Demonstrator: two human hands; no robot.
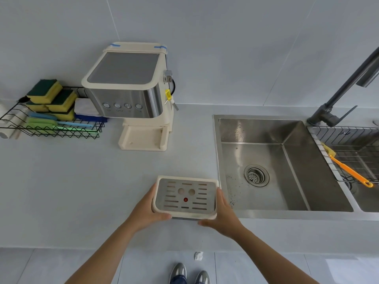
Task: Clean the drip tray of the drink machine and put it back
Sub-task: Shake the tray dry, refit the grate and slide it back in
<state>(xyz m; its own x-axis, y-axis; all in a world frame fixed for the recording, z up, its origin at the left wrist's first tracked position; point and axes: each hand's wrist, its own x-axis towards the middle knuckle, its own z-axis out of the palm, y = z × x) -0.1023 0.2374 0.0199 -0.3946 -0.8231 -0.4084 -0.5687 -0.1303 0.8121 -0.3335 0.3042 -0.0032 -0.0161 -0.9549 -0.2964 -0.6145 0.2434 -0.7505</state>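
Both hands, left hand (150, 210) and right hand (222, 214), clasp the drip tray (185, 196) beside the sink (266, 214); washing and refitting into the coffee machine (131, 93) seemingly remain.

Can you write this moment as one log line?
drip tray: out of drink machine | left hand: holds tray side | right hand: holds tray side | sink: right of tray

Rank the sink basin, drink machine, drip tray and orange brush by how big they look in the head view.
1. sink basin
2. drink machine
3. drip tray, helped by being nearest the camera
4. orange brush, thin and farther off
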